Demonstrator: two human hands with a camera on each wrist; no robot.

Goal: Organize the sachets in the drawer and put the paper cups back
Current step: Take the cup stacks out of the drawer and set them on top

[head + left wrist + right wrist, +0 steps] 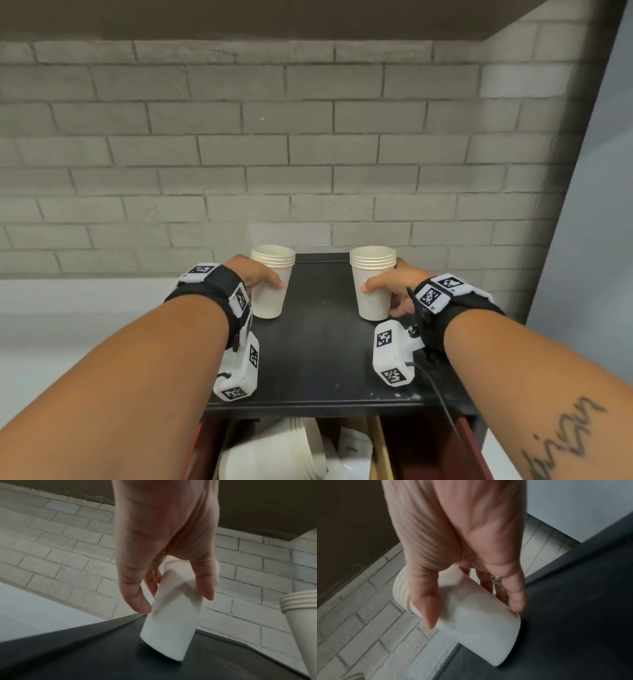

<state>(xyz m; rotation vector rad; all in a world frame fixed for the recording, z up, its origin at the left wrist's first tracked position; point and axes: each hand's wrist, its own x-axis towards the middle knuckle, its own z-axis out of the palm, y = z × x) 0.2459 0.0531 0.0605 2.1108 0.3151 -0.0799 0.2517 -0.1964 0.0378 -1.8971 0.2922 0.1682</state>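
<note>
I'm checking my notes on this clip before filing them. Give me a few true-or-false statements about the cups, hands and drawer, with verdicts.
1. Each hand grips a stack of paper cups. True: left hand on the left stack, right hand on the right stack.
2. Both stacks are upside down. False: rims face up.
3. The stacks stand on the black cabinet top. True.
4. The drawer is closed. False: it is open, with more cups lying inside.

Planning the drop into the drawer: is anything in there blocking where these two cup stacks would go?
Partly. The open drawer already holds a lying stack of cups and white sachets in its left part; the right compartment looks bare where visible.
</note>
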